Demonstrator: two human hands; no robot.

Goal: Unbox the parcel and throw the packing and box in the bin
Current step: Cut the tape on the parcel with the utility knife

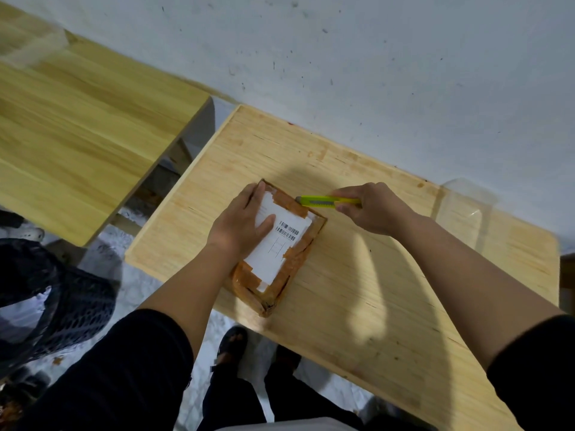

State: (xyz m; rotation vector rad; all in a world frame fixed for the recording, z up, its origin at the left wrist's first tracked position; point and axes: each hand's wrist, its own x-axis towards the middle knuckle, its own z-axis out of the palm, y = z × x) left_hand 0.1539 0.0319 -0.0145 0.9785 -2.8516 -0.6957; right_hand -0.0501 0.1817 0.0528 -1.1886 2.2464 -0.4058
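A person in a black top, its sleeves pushed up above the elbows, with bare forearms and a bare left hand (241,223) and right hand (371,206); dark trousers and dark open sandals below.

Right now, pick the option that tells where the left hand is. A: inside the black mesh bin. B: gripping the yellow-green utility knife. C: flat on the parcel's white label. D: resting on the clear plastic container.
C: the left hand lies flat on the white label of the taped parcel, while the right hand holds the utility knife at the parcel's far edge.
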